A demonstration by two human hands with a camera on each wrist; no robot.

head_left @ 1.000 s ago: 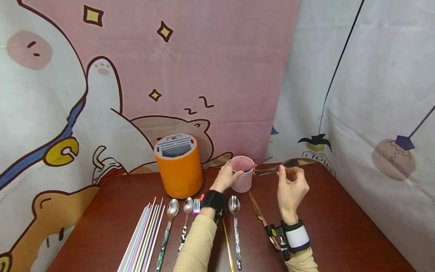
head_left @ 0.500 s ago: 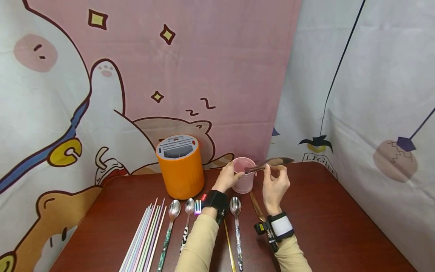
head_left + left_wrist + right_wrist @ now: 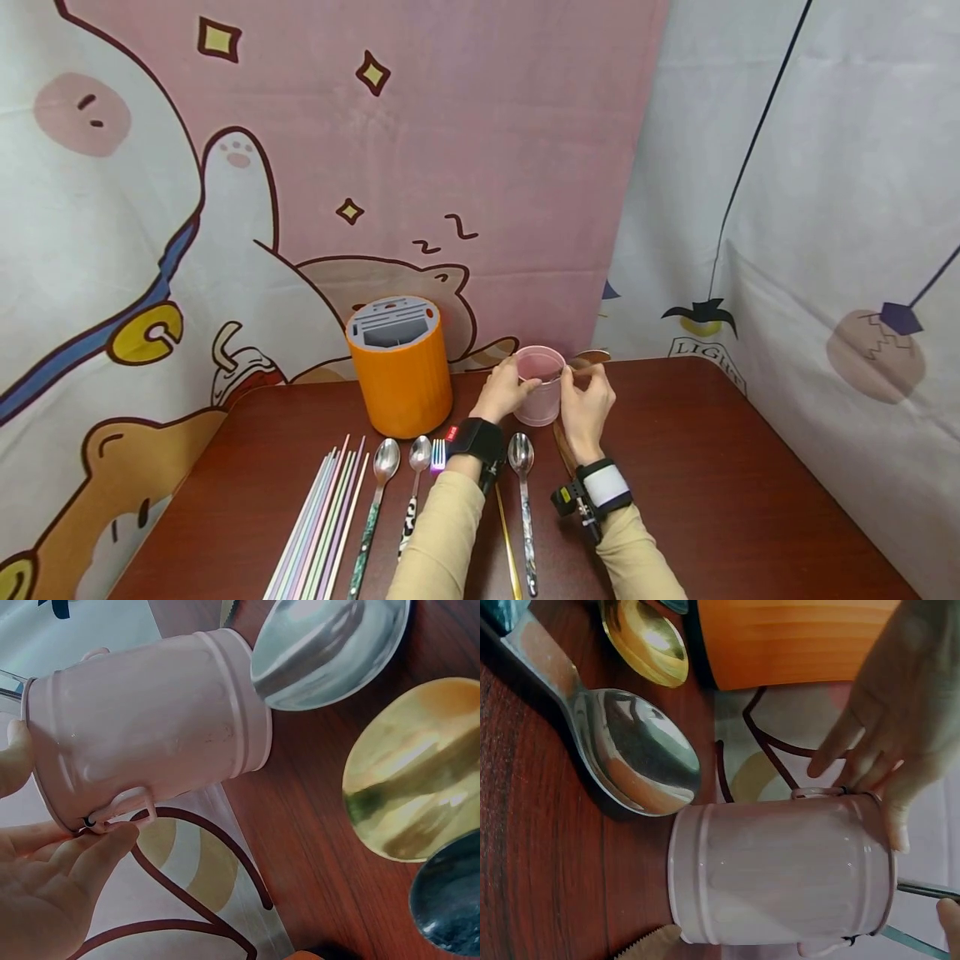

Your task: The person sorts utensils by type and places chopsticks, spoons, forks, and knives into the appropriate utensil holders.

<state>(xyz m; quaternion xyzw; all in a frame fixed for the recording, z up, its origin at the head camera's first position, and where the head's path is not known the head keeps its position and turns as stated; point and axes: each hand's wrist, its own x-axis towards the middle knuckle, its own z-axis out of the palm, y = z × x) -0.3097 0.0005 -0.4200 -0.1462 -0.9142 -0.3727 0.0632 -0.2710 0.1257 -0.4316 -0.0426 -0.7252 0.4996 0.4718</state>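
Note:
A small pink metal bucket [image 3: 538, 404] stands near the back of the table. My left hand [image 3: 498, 390] holds its rim, the thumb on the near side and fingers by the wire-handle loop [image 3: 135, 802]. At the bucket's right rim, my right hand [image 3: 587, 407] pinches a slim metal utensil [image 3: 588, 359] with a broad shiny end, which points right and back. In the right wrist view, its thin shank [image 3: 922, 888] crosses the bucket's mouth beside a teal strip [image 3: 915, 943]. The bucket's inside is mostly hidden there.
An orange cutlery holder [image 3: 401, 387] with a grey slotted top stands left of the bucket. Pastel chopsticks [image 3: 322, 525], several spoons [image 3: 521, 454], a rainbow fork [image 3: 438, 457] and a serrated knife [image 3: 649, 945] lie in front. A patterned cloth [image 3: 525, 167] hangs behind the table.
My right hand has moved left to the bucket's rim, bringing the metal utensil along, and less of it shows on the right. My left hand stays on the bucket.

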